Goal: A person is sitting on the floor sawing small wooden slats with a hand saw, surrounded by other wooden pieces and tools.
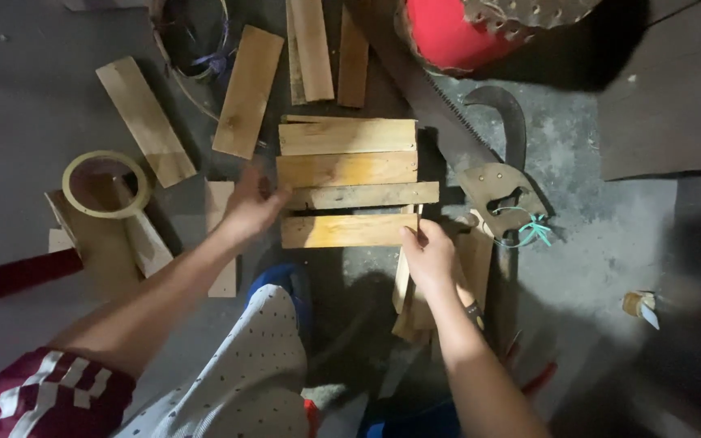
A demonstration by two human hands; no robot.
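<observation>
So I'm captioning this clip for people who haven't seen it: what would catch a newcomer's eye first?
Four short wooden slats lie side by side at the centre of the grey floor, the left hand touching their left ends and the right hand at the nearest slat's right end. A handsaw lies just right of them, below a bright red container at the top, and a tape roll sits on the left.

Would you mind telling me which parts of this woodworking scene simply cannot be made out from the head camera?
- Saw blade: its far end is hidden under the red container, itself cut off by the top edge.
- Vertical pieces under the four slats: mostly covered by the slats and the right hand.
- Left hand: fingertips blurred, so contact is unclear.
- Small object at right: too small and dim.
</observation>
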